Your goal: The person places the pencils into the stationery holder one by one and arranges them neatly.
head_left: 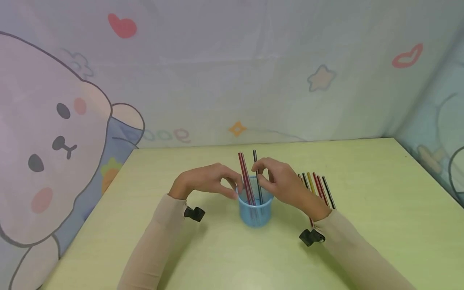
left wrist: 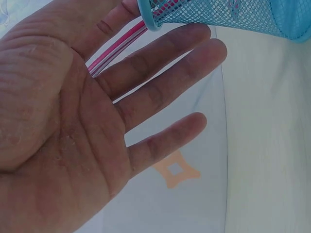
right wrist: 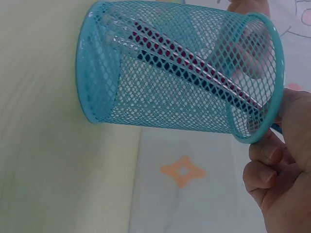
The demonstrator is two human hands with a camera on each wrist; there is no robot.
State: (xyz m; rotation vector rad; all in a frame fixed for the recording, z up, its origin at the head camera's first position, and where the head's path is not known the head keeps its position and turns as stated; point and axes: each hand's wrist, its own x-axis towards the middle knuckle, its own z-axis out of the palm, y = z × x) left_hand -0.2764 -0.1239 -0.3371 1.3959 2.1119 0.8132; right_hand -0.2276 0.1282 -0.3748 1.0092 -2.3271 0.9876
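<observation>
A light-blue mesh pen holder (head_left: 255, 215) stands upright on the table, with a pair of red pencil-like sticks (head_left: 245, 173) leaning in it. My left hand (head_left: 208, 179) holds the holder's left rim with thumb and index finger. Its other fingers stretch out beside the rim in the left wrist view. Over the right side, my right hand (head_left: 280, 181) pinches the upper part of a dark pencil-like stick (head_left: 260, 193), whose lower part is inside the holder. Through the mesh in the right wrist view, the dark stick (right wrist: 194, 82) slants alongside the red ones.
Several more sticks (head_left: 319, 183) in red, yellow and dark colours lie in a row on the table (head_left: 380, 209), partly behind my right forearm. A printed cloth backdrop (head_left: 217, 80) rises at the table's far edge. Small black cameras sit on both wrists.
</observation>
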